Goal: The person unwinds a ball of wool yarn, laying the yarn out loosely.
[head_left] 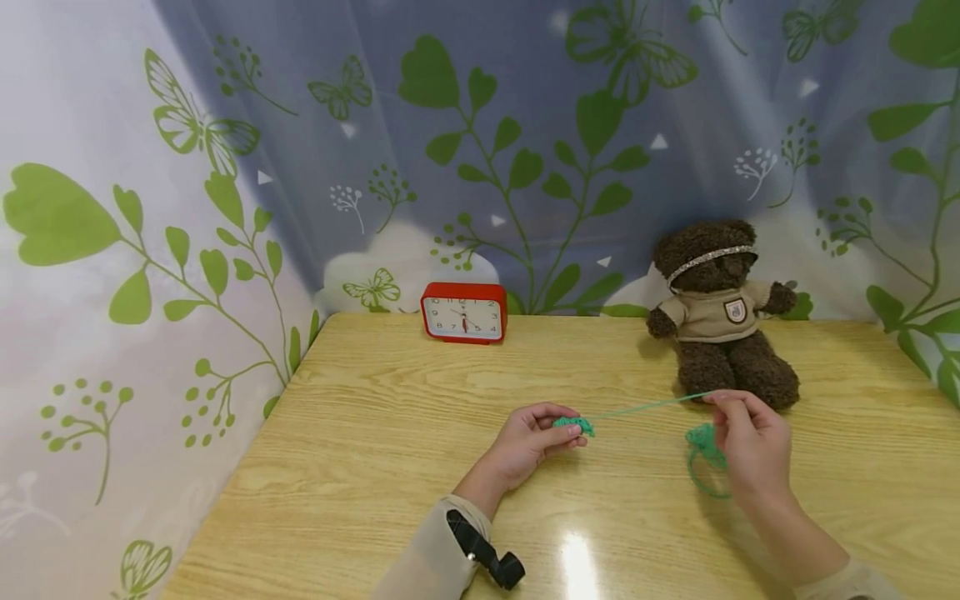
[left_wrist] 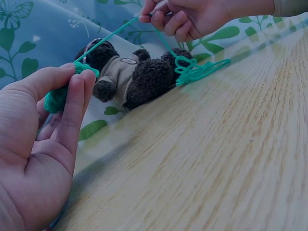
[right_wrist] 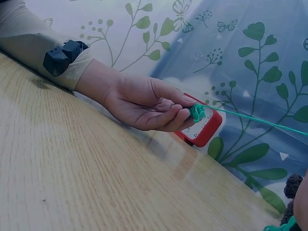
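My left hand pinches a small bundle of green yarn between thumb and fingers, above the wooden table. From that bundle a taut strand runs across to my right hand, which pinches it between thumb and fingertips. Below the right hand, a loose heap of the same yarn lies on the table, with one loop spreading toward me. In the left wrist view the strand bends at the right fingertips and drops to this heap. The right wrist view shows the left fingers gripping the bundle.
A red alarm clock stands at the table's back edge. To the right sits a brown teddy bear in a beige shirt, close behind the yarn heap. A leaf-patterned curtain hangs behind the wooden table.
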